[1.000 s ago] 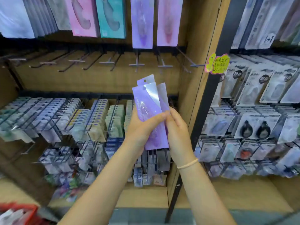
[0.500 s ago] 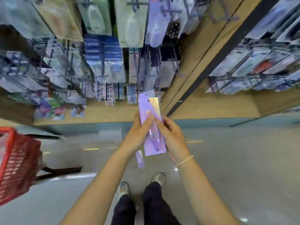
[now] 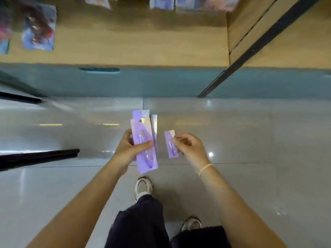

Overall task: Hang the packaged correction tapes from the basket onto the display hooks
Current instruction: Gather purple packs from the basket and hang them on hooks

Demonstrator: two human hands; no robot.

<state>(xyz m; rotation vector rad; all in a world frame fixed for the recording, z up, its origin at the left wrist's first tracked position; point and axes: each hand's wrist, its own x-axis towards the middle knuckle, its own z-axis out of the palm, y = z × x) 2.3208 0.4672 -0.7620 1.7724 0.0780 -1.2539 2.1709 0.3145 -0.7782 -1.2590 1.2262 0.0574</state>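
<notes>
Purple packages [image 3: 145, 145], several stacked: gripped by left hand [image 3: 129, 149]. Single small package [image 3: 171, 144]: just right of the stack, beside right hand [image 3: 189, 146]; grasp cannot be told.

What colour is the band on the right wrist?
Pale peach wristband, clearest in the head view.

Glossy tiled floor [image 3: 250, 140], wooden shelf base [image 3: 134, 45], white sneakers [image 3: 143, 187]

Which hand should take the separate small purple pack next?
Right. The right hand is beside the small purple pack, carrying nothing else; whether it already pinches it is unclear. The left hand grips the stack of packs.
</notes>
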